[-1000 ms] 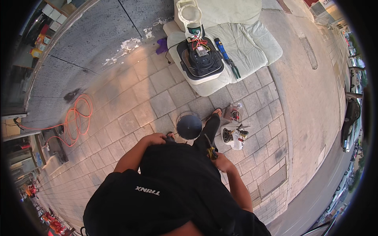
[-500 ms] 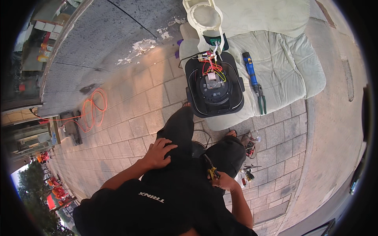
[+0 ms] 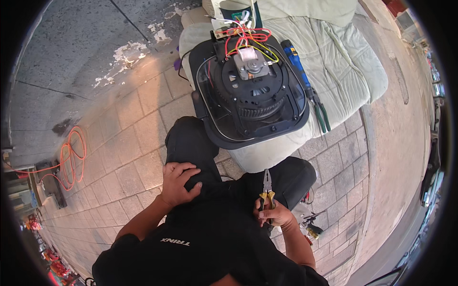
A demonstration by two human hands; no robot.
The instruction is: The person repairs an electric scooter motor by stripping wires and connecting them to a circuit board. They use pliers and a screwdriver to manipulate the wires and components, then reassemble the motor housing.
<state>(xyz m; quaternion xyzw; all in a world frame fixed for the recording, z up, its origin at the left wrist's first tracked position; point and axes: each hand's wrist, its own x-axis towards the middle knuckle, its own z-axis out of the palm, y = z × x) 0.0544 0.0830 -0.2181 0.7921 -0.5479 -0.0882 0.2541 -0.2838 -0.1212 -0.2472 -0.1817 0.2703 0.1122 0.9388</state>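
My right hand (image 3: 277,215) grips a pair of pliers (image 3: 267,183) by their yellow-and-black handles, jaws pointing ahead, above my right thigh. Flat on my left thigh lies my left hand (image 3: 180,183), fingers spread and holding nothing. In front of my knees sits an opened black appliance housing (image 3: 261,131) with a round motor assembly (image 3: 250,90) inside. Red, yellow and white wires (image 3: 244,37) come out at its far end, near a green circuit board (image 3: 237,16). Neither hand touches the appliance.
Pale green padded cushions (image 3: 334,62) lie under the appliance. On them, to its right, are a blue electric screwdriver (image 3: 296,64) and green-handled pliers (image 3: 319,112). Small tools (image 3: 311,229) lie on the paving by my right arm. An orange cable (image 3: 74,159) is coiled at left.
My view has moved closer to the appliance, which appears larger. The pliers in my right hand have swung from slanting left to pointing ahead. My left hand stays on my thigh.
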